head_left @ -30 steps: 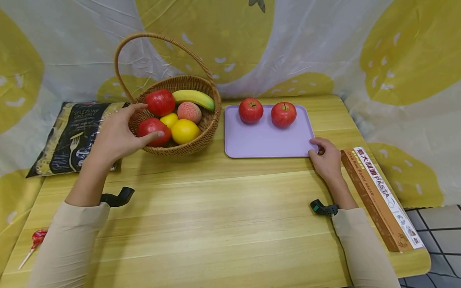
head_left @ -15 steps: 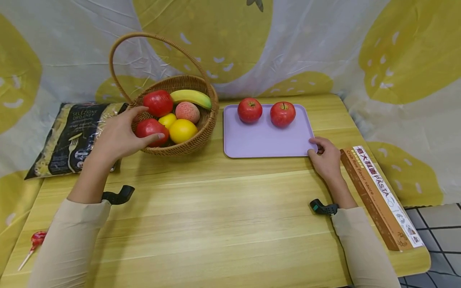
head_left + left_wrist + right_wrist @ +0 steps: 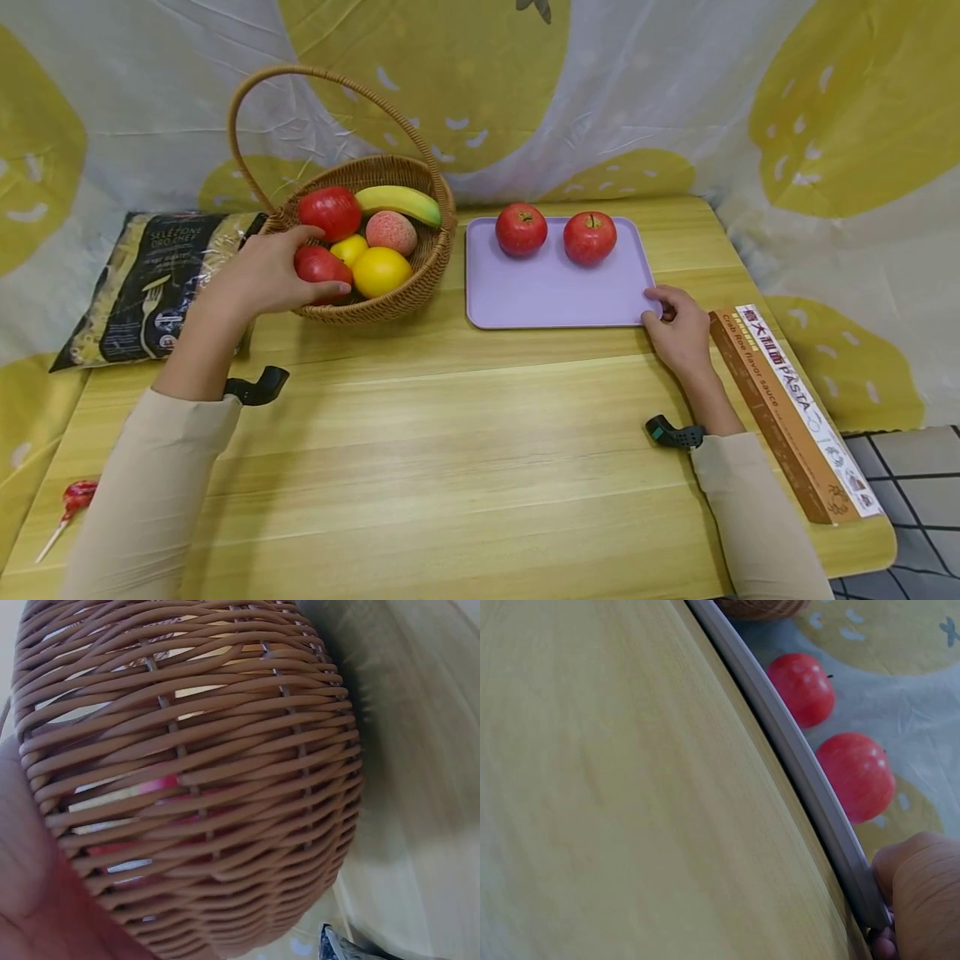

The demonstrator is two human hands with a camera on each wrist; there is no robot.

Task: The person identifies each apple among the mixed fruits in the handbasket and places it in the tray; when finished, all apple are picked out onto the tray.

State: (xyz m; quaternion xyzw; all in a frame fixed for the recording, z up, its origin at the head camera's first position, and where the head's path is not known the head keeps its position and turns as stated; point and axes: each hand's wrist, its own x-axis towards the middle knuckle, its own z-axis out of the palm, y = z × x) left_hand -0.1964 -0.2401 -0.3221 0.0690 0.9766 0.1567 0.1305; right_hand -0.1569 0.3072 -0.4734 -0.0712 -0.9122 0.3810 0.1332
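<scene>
A round wicker basket (image 3: 442,242) with a tall handle holds two red apples, a banana (image 3: 397,202), a peach (image 3: 391,232) and yellow lemons (image 3: 382,272). My left hand (image 3: 258,271) reaches over its left rim and grips the nearer apple (image 3: 322,265), thumb on the near side, fingers on the far side. From the left wrist, the woven wall (image 3: 202,772) hides most of the fruit. On the right, my right hand (image 3: 681,333) pinches the front right corner of a lilac tray (image 3: 558,296). Two red apples (image 3: 522,229) sit toward the tray's back.
A black pasta bag (image 3: 150,283) lies left of the basket, partly behind my left hand. A long pasta box (image 3: 795,417) lies along the table's right edge. Near the front left, a red lollipop (image 3: 77,497) lies beside my left sleeve. A patterned cloth (image 3: 600,92) hangs behind.
My left hand has moved slightly right and closed in around the nearer apple in the basket. The basket has shifted a little left. My right hand and the tray stay put.
</scene>
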